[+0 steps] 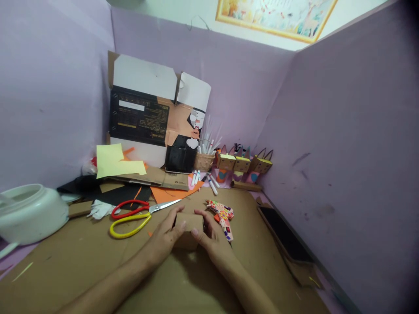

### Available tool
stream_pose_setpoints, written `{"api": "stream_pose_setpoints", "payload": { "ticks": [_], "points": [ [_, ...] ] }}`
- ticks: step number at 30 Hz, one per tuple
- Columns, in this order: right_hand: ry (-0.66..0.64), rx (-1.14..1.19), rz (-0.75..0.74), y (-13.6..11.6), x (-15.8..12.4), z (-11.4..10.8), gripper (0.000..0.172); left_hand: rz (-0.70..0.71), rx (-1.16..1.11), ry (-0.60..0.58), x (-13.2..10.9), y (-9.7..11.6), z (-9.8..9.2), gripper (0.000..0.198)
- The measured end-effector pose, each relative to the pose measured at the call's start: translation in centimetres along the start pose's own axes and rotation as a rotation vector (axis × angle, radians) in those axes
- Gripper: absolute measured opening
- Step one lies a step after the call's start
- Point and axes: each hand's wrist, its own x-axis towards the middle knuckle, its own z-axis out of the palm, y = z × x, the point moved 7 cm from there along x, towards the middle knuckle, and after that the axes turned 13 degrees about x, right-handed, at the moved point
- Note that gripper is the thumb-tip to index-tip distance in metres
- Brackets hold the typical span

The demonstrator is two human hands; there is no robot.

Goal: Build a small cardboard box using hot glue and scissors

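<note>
A small brown cardboard box (189,222) rests on the cardboard-covered table, held between both my hands. My left hand (168,233) grips its left side, thumb on the top. On the right side, my right hand (212,233) wraps round the box with its thumb near the front top edge. Scissors (151,210) with one red and one yellow handle lie open to the left of the box. A patterned glue gun (223,214) lies just beyond my right hand.
A white pot (36,213) stands at the left. Behind are a printed cardboard sheet (140,117), yellow paper (114,163), markers (212,184), a basket of sticks (204,162) and animal-faced box figures (241,165). A dark flat device (284,233) lies along the right wall.
</note>
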Motion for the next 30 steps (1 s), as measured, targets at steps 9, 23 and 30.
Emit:
{"api": "stream_pose_setpoints", "payload": {
  "ticks": [9,23,30],
  "points": [
    [0.009,0.006,-0.070,-0.4,-0.7,-0.1,0.051,0.026,0.022,0.006,-0.2,-0.4,0.4,0.063],
    [0.071,0.159,0.024,0.4,-1.1,0.1,0.067,-0.030,-0.333,0.014,-0.2,-0.9,1.5,0.060],
    [0.053,0.254,-0.170,-2.7,0.1,-0.5,0.042,-0.178,-0.660,0.125,0.9,-0.5,0.1,0.056]
  ]
}}
